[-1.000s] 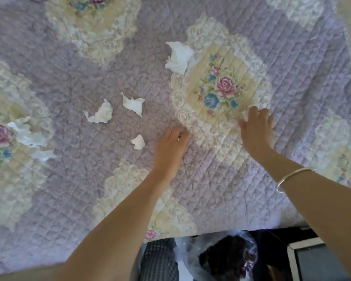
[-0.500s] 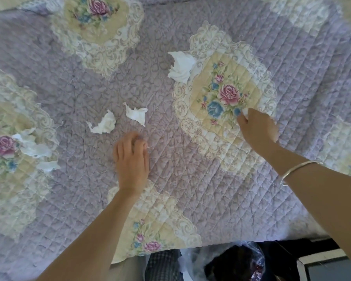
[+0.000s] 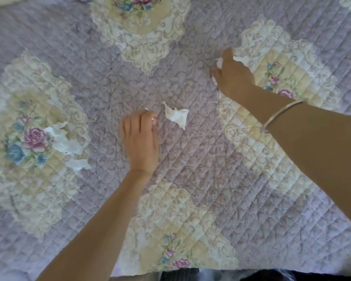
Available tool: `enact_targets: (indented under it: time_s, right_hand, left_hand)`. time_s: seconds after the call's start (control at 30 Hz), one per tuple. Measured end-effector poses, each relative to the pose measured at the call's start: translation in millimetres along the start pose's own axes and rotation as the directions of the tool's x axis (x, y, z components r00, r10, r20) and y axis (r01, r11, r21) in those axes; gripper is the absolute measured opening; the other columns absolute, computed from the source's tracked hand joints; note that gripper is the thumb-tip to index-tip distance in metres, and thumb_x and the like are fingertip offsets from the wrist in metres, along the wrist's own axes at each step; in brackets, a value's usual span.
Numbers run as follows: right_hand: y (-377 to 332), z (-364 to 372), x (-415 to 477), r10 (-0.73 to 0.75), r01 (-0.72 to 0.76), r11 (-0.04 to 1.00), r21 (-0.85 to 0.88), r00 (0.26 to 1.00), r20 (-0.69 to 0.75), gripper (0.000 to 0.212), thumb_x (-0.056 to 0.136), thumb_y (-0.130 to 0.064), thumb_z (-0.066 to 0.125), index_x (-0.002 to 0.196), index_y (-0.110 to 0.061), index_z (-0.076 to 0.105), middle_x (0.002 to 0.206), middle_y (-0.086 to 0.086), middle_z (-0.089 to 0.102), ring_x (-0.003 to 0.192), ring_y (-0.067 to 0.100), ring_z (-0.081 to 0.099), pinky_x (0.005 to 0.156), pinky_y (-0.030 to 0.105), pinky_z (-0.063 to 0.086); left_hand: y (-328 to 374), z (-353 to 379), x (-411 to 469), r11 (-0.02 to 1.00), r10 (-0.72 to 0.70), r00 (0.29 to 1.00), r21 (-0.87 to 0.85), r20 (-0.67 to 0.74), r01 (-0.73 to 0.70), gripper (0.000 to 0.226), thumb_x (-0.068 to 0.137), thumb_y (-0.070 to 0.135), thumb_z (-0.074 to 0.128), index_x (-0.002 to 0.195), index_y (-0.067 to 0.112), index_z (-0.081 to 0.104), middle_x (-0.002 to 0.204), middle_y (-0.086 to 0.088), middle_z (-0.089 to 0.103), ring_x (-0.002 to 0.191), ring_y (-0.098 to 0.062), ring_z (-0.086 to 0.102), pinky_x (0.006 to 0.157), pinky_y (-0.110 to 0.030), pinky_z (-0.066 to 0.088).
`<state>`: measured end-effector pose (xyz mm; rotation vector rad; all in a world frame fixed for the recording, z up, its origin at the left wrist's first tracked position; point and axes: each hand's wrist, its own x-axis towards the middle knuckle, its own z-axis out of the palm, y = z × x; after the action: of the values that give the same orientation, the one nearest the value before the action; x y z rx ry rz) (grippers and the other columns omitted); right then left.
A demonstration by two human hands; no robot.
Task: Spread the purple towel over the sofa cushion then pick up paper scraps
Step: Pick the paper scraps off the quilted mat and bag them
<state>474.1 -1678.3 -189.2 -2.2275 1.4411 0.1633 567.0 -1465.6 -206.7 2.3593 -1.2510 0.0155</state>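
The purple quilted towel [image 3: 190, 159] with cream floral medallions lies spread flat across the whole view. My left hand [image 3: 140, 140] rests palm down in the middle, fingers curled over a small white paper scrap [image 3: 152, 118] that peeks out at its fingertips. Just right of it lies a loose crumpled scrap [image 3: 177, 117]. My right hand [image 3: 232, 77], with a silver bangle on the wrist, is closed over a larger white scrap [image 3: 219, 62] at the upper right. Two more scraps lie on the left medallion, one larger [image 3: 64, 141] and one smaller [image 3: 78, 164].
The towel's near edge [image 3: 170, 272] runs along the bottom, with dark items below it, partly cut off. Cream medallions sit at the top centre [image 3: 142, 33], left, right and bottom.
The view shifted right and closer. My left hand moved up-left onto the scrap that lay left of the middle one. My right hand moved up from the rose medallion to the large scrap.
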Motion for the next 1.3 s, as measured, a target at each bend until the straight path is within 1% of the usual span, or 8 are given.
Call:
enact_targets:
  time_s: [0.1,0.23,0.33,0.47,0.6,0.83,1.07,1.3]
  right_hand:
    - [-8,7,-11,-0.048,0.05,0.999,0.021,0.995,-0.084,0.038,0.099,-0.03,0.034,0.127,-0.004,0.038,0.108,0.024,0.061,0.099,0.038,0.058,0.067,0.034,0.037]
    - [-44,37,-52,-0.327,0.323,0.944,0.065,0.942,0.075,0.037,0.097,-0.039,0.037,0.112,-0.007,0.046,0.059,0.001,0.043,0.068,0.029,0.054,0.044,0.026,0.027]
    - [-63,60,-74,-0.344,0.346,0.938,0.029,0.918,0.197,0.05,0.087,-0.055,0.046,0.114,-0.013,0.045,0.074,0.0,0.05,0.072,0.026,0.055,0.056,0.028,0.034]
    - [-64,67,-75,-0.33,0.352,0.933,-0.078,0.92,0.209,0.045,0.092,-0.041,0.047,0.124,-0.011,0.04,0.1,0.011,0.063,0.089,0.032,0.062,0.055,0.029,0.033]
    - [-59,61,-83,-0.348,0.366,0.931,-0.015,0.896,0.278,0.033,0.097,-0.026,0.041,0.126,-0.011,0.039,0.087,0.011,0.059,0.084,0.033,0.06,0.059,0.029,0.036]
    - [-20,46,-142,-0.196,0.051,0.869,0.491,0.949,0.247,0.005,0.095,-0.02,0.048,0.092,-0.018,0.044,0.073,-0.001,0.045,0.063,0.014,0.042,0.057,0.021,0.032]
    - [69,14,-273,0.096,-0.233,0.762,0.604,0.963,0.251,0.027,0.094,-0.02,0.05,0.071,-0.02,0.035,0.059,-0.003,0.029,0.047,0.009,0.028,0.039,0.01,0.03]
    - [175,57,-443,0.292,-0.525,0.697,0.489,0.83,0.475,0.034,0.092,-0.017,0.054,0.068,-0.031,0.034,0.059,-0.008,0.036,0.054,0.001,0.037,0.051,0.008,0.036]
  left_hand:
    - [-17,5,3,0.996,-0.073,0.991,0.065,0.113,0.066,0.034,0.091,0.012,0.034,0.113,0.003,0.059,0.131,-0.022,0.052,0.127,-0.041,0.042,0.11,-0.054,0.022]
    - [-19,6,3,0.996,-0.049,0.983,0.077,0.176,0.035,0.033,0.087,0.012,0.039,0.111,0.003,0.061,0.118,-0.023,0.059,0.108,-0.042,0.056,0.094,-0.053,0.043]
    - [-17,3,3,0.997,-0.069,0.984,0.03,0.164,0.065,0.028,0.084,0.006,0.044,0.103,0.0,0.063,0.104,-0.025,0.062,0.094,-0.042,0.058,0.082,-0.049,0.05]
    - [-14,0,3,0.994,-0.107,0.98,-0.001,0.169,0.109,0.027,0.082,-0.01,0.05,0.105,-0.001,0.062,0.097,-0.025,0.061,0.089,-0.039,0.059,0.073,-0.042,0.049]
    - [-10,-6,-1,0.987,-0.116,0.98,-0.092,0.16,0.132,0.019,0.088,-0.006,0.049,0.103,-0.005,0.061,0.095,-0.025,0.061,0.074,-0.036,0.06,0.055,-0.034,0.044]
    - [20,-18,-50,0.957,-0.169,0.967,-0.202,0.189,0.207,0.019,0.094,0.003,0.045,0.092,-0.004,0.062,0.083,-0.019,0.065,0.067,-0.03,0.059,0.051,-0.031,0.038]
    - [97,-49,-144,0.934,-0.16,0.946,-0.268,0.283,0.238,0.015,0.092,0.001,0.049,0.09,-0.005,0.062,0.077,-0.02,0.063,0.062,-0.03,0.057,0.051,-0.037,0.045]
    - [158,-63,-256,0.882,-0.133,0.911,-0.372,0.39,0.288,0.04,0.092,0.026,0.034,0.091,-0.003,0.061,0.079,-0.018,0.062,0.068,-0.025,0.058,0.067,-0.032,0.039]
